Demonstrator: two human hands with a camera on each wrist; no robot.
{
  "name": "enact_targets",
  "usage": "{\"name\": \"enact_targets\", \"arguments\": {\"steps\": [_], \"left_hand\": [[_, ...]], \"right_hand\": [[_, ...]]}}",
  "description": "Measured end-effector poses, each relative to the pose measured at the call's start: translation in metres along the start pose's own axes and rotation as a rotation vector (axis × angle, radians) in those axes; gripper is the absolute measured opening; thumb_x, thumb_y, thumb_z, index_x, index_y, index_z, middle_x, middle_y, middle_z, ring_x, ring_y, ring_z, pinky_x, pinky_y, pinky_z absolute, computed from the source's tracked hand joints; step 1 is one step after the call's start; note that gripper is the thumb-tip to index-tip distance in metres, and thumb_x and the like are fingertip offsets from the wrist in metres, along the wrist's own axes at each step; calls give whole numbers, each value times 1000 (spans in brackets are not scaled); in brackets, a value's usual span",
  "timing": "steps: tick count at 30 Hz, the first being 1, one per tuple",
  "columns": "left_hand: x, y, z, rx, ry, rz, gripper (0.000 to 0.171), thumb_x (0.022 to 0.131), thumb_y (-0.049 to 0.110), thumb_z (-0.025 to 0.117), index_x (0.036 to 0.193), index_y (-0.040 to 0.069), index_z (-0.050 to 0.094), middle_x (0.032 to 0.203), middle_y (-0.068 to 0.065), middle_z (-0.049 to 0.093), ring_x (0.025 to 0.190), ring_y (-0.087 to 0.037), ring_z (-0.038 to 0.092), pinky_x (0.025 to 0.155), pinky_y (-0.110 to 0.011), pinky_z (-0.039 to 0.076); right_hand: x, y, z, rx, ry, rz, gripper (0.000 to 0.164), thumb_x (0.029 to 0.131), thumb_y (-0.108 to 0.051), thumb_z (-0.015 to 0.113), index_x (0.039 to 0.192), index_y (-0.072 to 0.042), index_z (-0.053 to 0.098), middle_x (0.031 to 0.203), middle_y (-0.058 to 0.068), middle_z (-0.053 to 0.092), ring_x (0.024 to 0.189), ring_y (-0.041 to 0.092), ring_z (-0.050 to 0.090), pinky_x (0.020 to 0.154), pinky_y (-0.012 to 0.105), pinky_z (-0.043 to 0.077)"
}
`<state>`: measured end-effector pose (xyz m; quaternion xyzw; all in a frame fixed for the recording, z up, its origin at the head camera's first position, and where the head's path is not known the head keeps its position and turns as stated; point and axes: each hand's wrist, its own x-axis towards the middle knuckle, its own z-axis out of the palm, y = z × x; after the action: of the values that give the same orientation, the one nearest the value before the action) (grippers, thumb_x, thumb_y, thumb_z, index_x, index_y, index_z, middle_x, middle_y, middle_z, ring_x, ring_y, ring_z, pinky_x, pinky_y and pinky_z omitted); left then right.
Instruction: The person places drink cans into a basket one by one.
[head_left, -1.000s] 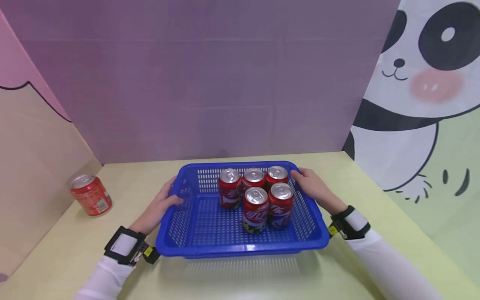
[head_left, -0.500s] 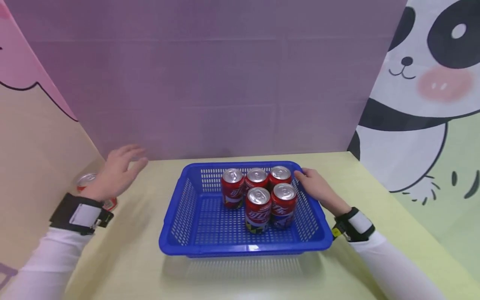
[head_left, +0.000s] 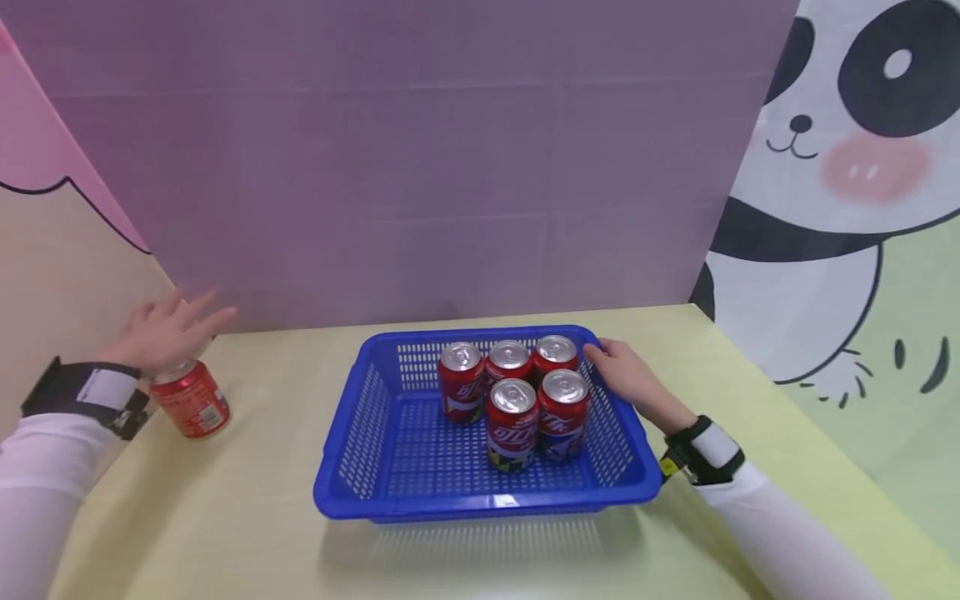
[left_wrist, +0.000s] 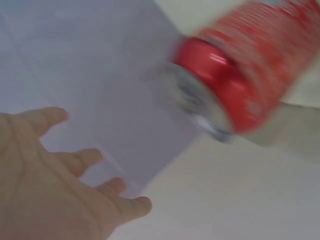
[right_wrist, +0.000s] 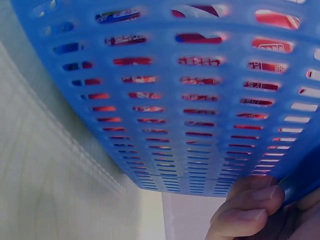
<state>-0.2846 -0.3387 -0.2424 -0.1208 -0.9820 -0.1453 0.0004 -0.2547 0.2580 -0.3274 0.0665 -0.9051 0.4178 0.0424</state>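
Note:
At the left of the head view, a red soda can point(head_left: 192, 400) stands on the table near the side wall. My left hand point(head_left: 161, 335) is over its top with fingers spread, covering part of the lid. In the left wrist view a gap shows between those fingers point(left_wrist: 82, 160) and the blurred can point(left_wrist: 250, 65). My right hand point(head_left: 628, 379) grips the right rim of a blue plastic basket point(head_left: 483, 502). Its fingertips point(right_wrist: 250, 215) curl under that rim in the right wrist view. Several red soda cans point(head_left: 513, 425) stand upright in the basket's right half.
The pale yellow table point(head_left: 277, 500) reaches back to a purple wall panel point(head_left: 450, 167). A beige side wall point(head_left: 67, 275) rises close to the lone can. On the right is a wall with a panda picture point(head_left: 855, 208).
My left hand has let go of the basket's left rim and moved left to above the lone can. The right hand keeps its grip, and the basket has barely shifted.

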Motion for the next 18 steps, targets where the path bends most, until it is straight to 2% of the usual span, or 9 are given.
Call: {"name": "enact_targets", "arguments": {"steps": [5,9,14,18], "left_hand": [[2,-17,14,40,5,-73,83,101,60,25,154,7,-9,147,-44,-13,124,-73,-11,97,-77,-8],[7,-27,27,40,7,-89,90,97,65,30,154,12,-15,147,-43,-18,122,-74,-17,92,-81,-10],[12,-41,39,45,-4,-84,100,92,71,40,155,14,-14,149,-40,-18,123,-70,-24,89,-82,-14],[12,-51,47,28,-16,-75,102,91,70,43,156,12,-8,150,-38,-17,123,-69,-26,87,-82,-16]], "right_hand": [[0,1,0,17,8,3,40,105,-26,42,114,8,62,92,14,61,84,26,56,74,33,45],[0,2,1,64,-8,16,42,106,-27,43,118,9,61,95,15,63,84,26,58,73,32,49],[-1,3,1,93,-23,14,44,106,-28,43,122,10,59,97,16,64,83,25,60,72,30,53],[0,5,0,92,-14,7,43,106,-28,43,122,9,59,98,16,64,83,24,60,74,30,53]]}}
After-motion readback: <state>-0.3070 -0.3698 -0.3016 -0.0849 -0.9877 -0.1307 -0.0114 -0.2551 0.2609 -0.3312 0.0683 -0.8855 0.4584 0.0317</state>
